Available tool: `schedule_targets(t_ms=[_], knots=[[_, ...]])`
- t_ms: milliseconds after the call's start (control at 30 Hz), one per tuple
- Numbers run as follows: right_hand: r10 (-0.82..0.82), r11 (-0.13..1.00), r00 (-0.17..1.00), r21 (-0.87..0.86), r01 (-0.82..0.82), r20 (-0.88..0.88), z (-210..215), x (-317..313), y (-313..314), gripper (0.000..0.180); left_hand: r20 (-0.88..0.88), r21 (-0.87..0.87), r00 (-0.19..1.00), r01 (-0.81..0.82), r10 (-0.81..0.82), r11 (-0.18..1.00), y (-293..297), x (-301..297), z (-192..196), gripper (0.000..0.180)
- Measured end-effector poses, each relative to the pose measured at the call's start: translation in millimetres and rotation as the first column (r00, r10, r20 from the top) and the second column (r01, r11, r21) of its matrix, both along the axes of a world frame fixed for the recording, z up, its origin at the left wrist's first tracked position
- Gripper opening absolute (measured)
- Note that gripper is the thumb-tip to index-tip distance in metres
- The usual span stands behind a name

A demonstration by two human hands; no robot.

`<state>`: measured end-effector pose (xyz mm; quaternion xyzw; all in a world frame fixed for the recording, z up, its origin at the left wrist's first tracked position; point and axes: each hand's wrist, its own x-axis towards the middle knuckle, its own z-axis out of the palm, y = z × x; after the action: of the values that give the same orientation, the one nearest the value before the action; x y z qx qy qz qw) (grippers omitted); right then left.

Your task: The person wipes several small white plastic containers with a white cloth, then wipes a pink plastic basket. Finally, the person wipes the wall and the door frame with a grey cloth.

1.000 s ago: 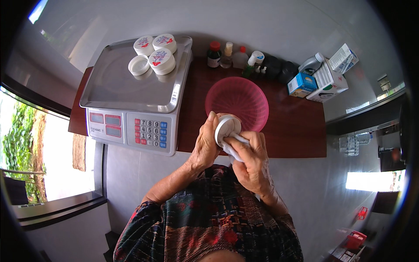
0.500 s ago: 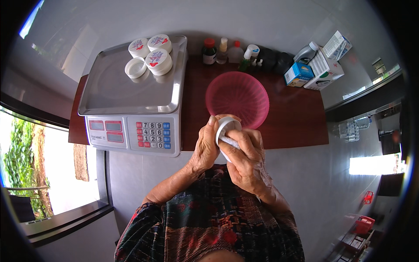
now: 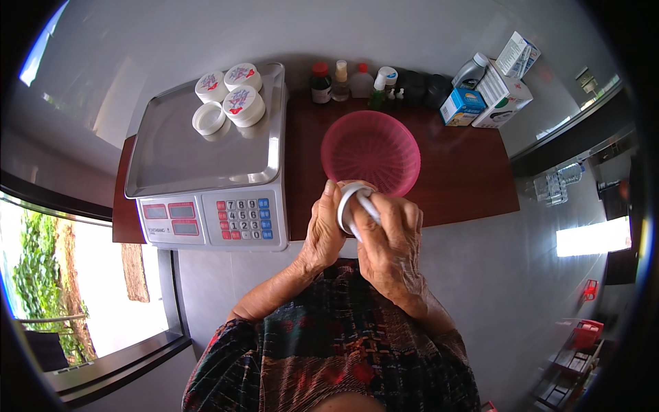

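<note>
My left hand [image 3: 321, 230] is wrapped round a small white round jar [image 3: 344, 209], its open mouth tilted toward my right hand. With its fingers bent into the mouth, my right hand [image 3: 391, 247] grips a folded white wipe [image 3: 368, 206], which may be cloth or paper. Most of the jar's body is hidden behind both hands. Just beyond them, a pink plastic basket [image 3: 371, 125] stands on the table. On the scale's steel pan [image 3: 199, 161] sit several white jars with printed lids [image 3: 244, 106], beside an open white round piece [image 3: 209, 119], either a lid or a jar.
A grey-white digital scale [image 3: 213, 237] takes up the table's left side. Along the wall stand small bottles [image 3: 320, 86], dark containers [image 3: 437, 93], a blue box [image 3: 462, 106] and white boxes [image 3: 501, 93]. The dark red-brown table [image 3: 460, 182] ends in front of me.
My right hand has shifted and turned a little at the jar's mouth, moving the wipe with it. My left hand keeps its hold. The whole view has tilted slightly.
</note>
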<state>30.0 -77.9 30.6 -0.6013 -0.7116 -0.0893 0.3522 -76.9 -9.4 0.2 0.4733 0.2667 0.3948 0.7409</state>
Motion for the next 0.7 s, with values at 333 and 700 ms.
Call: schedule_targets(t_ms=[333,700], knots=[[0.325,0.922,0.874,-0.082,-0.377,-0.362,3,3,1,0.042,-0.133,0.126,0.99,-0.035,0.052,0.991,3,-15,14,0.063],[0.213,0.955,0.974,0.194,-0.224,0.074,-22,10,4,0.035,-0.109,0.044,0.993,0.044,-0.039,0.998,6,-22,4,0.068]])
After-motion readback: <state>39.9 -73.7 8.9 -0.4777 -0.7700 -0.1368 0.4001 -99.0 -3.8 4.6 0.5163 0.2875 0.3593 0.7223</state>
